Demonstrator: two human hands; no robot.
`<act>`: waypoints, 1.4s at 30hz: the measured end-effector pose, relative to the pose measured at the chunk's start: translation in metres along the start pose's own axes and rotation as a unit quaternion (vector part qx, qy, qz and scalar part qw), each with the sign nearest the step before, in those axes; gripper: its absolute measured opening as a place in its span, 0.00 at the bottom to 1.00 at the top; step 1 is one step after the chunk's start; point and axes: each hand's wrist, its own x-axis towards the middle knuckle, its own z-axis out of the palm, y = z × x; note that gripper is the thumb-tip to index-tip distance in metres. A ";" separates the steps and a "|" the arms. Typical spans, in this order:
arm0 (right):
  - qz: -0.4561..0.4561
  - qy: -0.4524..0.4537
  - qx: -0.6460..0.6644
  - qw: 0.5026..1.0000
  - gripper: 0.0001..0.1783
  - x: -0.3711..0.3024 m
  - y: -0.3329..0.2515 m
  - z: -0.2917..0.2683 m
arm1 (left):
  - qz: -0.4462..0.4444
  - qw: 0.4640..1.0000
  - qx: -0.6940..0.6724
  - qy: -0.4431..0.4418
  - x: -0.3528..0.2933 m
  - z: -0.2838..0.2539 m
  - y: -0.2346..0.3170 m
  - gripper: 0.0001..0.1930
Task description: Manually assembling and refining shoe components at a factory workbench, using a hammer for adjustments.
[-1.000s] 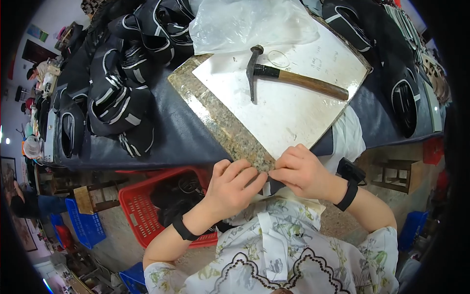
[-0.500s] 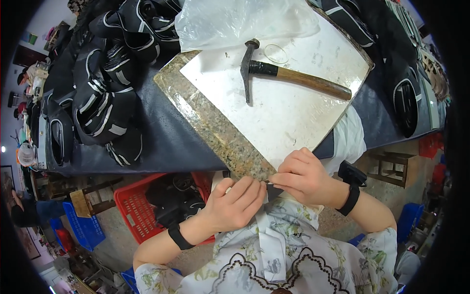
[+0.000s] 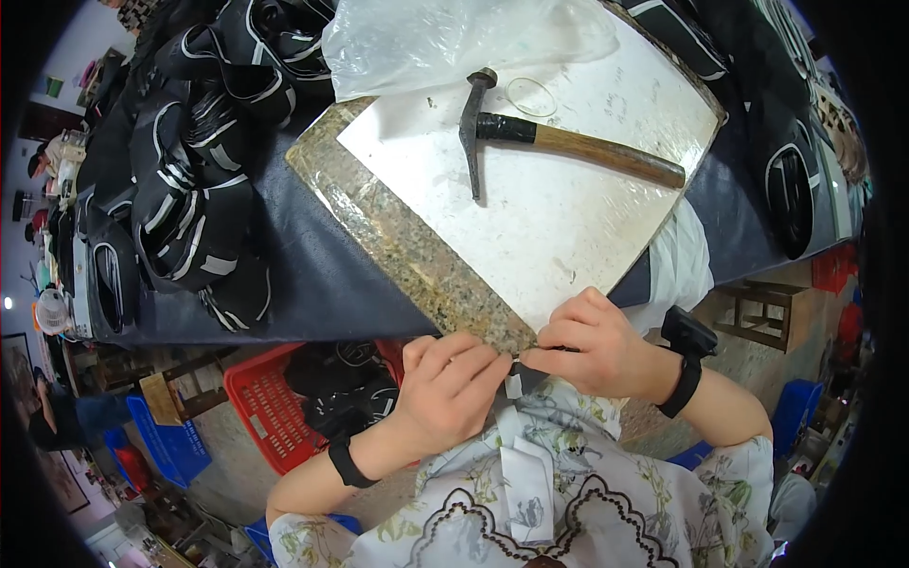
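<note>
At the near corner of a speckled stone slab (image 3: 407, 256), my left hand (image 3: 451, 388) and my right hand (image 3: 595, 346) work close together. Both are closed, fingertips pinched around a small dark piece that they mostly hide. A bit of white material (image 3: 513, 386) shows just below the fingertips. On the slab lies a white sheet (image 3: 559, 227), and across it a hammer (image 3: 606, 157) with a wooden handle and dark metal head rests out of reach of both hands. Beside the hammer head is a thin pale ring (image 3: 531, 97).
Black pieces with light trim (image 3: 194, 213) pile up on the dark-covered table (image 3: 322, 284) at left; another stack (image 3: 793, 194) sits at right. A clear plastic bag (image 3: 454, 47) covers the slab's far part. Under the table edge stands a red basket (image 3: 265, 412); a wooden stool (image 3: 762, 312) is at right.
The fingertips have shifted slightly and my hands are a little farther apart. My left hand has turned a bit. The view has moved slightly; the hammer stays where it lay.
</note>
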 end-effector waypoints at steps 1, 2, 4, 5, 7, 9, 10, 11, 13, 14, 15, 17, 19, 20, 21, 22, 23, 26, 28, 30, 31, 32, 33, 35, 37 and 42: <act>0.001 0.000 0.000 1.000 0.16 0.000 0.000 -0.001 | 0.001 1.000 -0.001 -0.001 0.000 0.000 0.000 0.17; 0.003 -0.004 -0.001 1.000 0.15 0.000 0.000 -0.001 | 0.019 1.000 0.023 -0.006 -0.002 0.000 0.001 0.16; 0.005 -0.007 -0.002 1.000 0.15 0.000 0.000 -0.002 | 0.037 0.998 0.047 -0.011 -0.003 0.000 0.003 0.16; 0.005 -0.010 -0.002 1.000 0.15 0.000 0.000 -0.002 | 0.058 0.995 0.075 -0.019 -0.003 -0.001 0.004 0.16; 0.004 -0.014 -0.003 1.000 0.15 0.000 0.000 -0.003 | 0.079 0.991 0.103 -0.026 -0.001 -0.003 0.006 0.15; -0.008 -0.029 -0.004 1.000 0.15 0.001 -0.001 -0.005 | 0.091 0.989 0.115 -0.033 0.002 -0.005 0.007 0.14; -0.008 -0.030 -0.006 0.999 0.15 0.002 -0.001 -0.006 | 0.091 0.989 0.113 -0.031 0.002 -0.004 0.007 0.14; -0.015 -0.044 -0.013 0.999 0.15 0.003 -0.002 -0.008 | 0.052 0.996 0.073 -0.027 0.001 -0.003 0.005 0.13; -0.018 -0.058 -0.019 0.998 0.15 0.004 -0.002 -0.009 | 0.013 0.999 0.031 -0.024 0.002 -0.004 0.005 0.12; -0.015 -0.058 -0.017 0.998 0.15 0.004 -0.001 -0.009 | 0.049 0.996 0.066 -0.038 0.003 -0.006 0.007 0.12; -0.011 -0.057 -0.015 0.998 0.15 0.003 -0.001 -0.009 | 0.084 0.990 0.101 -0.052 0.004 -0.007 0.008 0.13; -0.001 -0.046 0.003 0.999 0.15 0.001 0.001 -0.006 | 0.091 0.987 0.122 -0.047 0.002 -0.004 0.011 0.13; 0.011 -0.033 0.021 0.999 0.15 0.000 0.002 -0.006 | 0.098 0.984 0.143 -0.045 0.001 -0.003 0.013 0.14; 0.013 -0.038 0.028 0.999 0.15 0.000 0.002 -0.008 | 0.089 0.986 0.134 -0.045 0.001 -0.003 0.014 0.15; 0.015 -0.042 0.034 0.998 0.15 0.001 0.002 -0.008 | 0.080 0.988 0.125 -0.046 0.001 -0.003 0.014 0.16; 0.015 -0.041 0.036 0.998 0.15 0.001 0.002 -0.009 | 0.079 0.988 0.126 -0.048 0.000 -0.003 0.013 0.16; 0.000 -0.039 0.024 0.999 0.15 0.001 0.002 -0.009 | 0.054 0.992 0.103 -0.044 -0.002 -0.002 0.012 0.17; -0.019 -0.043 0.002 0.999 0.16 0.001 0.003 -0.009 | -0.029 0.999 0.026 -0.029 0.001 -0.004 0.014 0.19; -0.028 -0.049 -0.007 0.998 0.16 0.001 0.003 -0.009 | -0.104 0.994 -0.011 -0.032 0.003 -0.004 0.019 0.20; -0.025 -0.039 0.001 0.999 0.16 0.002 0.002 -0.005 | -0.108 0.994 0.007 -0.028 -0.001 -0.002 0.023 0.20; -0.026 -0.040 0.004 0.999 0.16 0.003 -0.002 -0.003 | -0.113 0.993 0.021 -0.025 -0.004 -0.002 0.025 0.19; -0.018 -0.045 0.005 0.999 0.16 0.005 -0.007 -0.002 | -0.132 0.991 0.009 -0.024 -0.006 -0.005 0.025 0.18; -0.009 -0.050 0.006 0.999 0.16 0.006 -0.010 -0.001 | -0.135 0.990 0.011 -0.025 -0.007 -0.006 0.025 0.18; -0.015 -0.045 0.004 0.999 0.16 0.008 -0.010 0.001 | -0.124 0.992 0.024 -0.009 -0.013 -0.007 0.024 0.17; -0.020 -0.039 0.001 0.999 0.16 0.007 -0.008 0.002 | -0.116 0.993 0.030 0.000 -0.017 -0.002 0.024 0.16; -0.040 -0.025 -0.010 0.999 0.16 0.006 -0.005 0.006 | -0.059 0.993 0.104 0.013 -0.022 0.001 0.023 0.16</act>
